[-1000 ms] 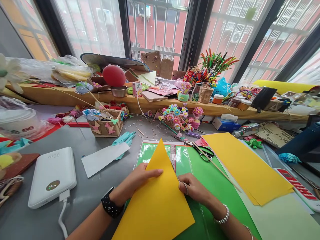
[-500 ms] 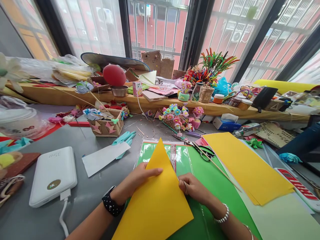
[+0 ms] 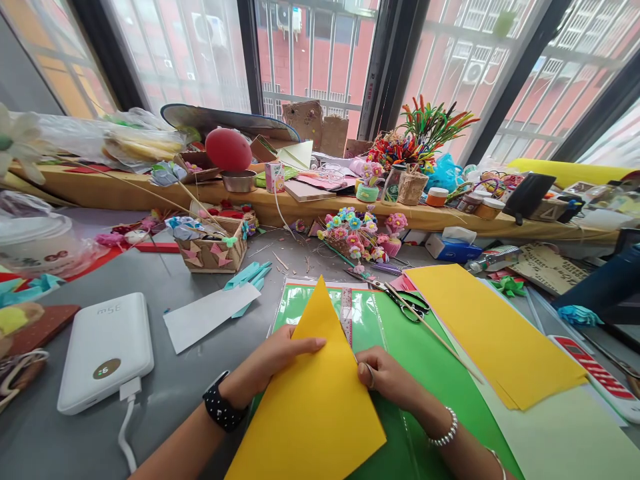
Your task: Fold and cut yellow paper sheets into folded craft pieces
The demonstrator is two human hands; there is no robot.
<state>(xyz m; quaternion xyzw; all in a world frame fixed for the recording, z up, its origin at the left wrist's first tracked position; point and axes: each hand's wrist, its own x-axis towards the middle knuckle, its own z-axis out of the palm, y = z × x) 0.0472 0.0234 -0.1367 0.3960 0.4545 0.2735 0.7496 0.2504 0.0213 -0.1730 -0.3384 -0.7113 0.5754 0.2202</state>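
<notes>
A sheet of yellow paper (image 3: 315,407) is held up before me, its pointed corner facing away. My left hand (image 3: 283,357) grips its left edge, the thumb flat on top and the other fingers hidden beneath. At the right edge my right hand (image 3: 383,373) is closed, finger and thumb pinching the paper's rim. Under both hands lie a green sheet (image 3: 425,373) and a clear plastic sleeve (image 3: 300,300). A pink ruler (image 3: 347,310) shows just behind the yellow paper.
Scissors (image 3: 413,305) and a thin wooden stick (image 3: 440,337) lie on the green sheet. More yellow paper (image 3: 490,333) is at right, near a calculator (image 3: 597,380). To the left are a white power bank (image 3: 110,353), a grey-white paper strip (image 3: 210,317) and a cardboard box (image 3: 215,253).
</notes>
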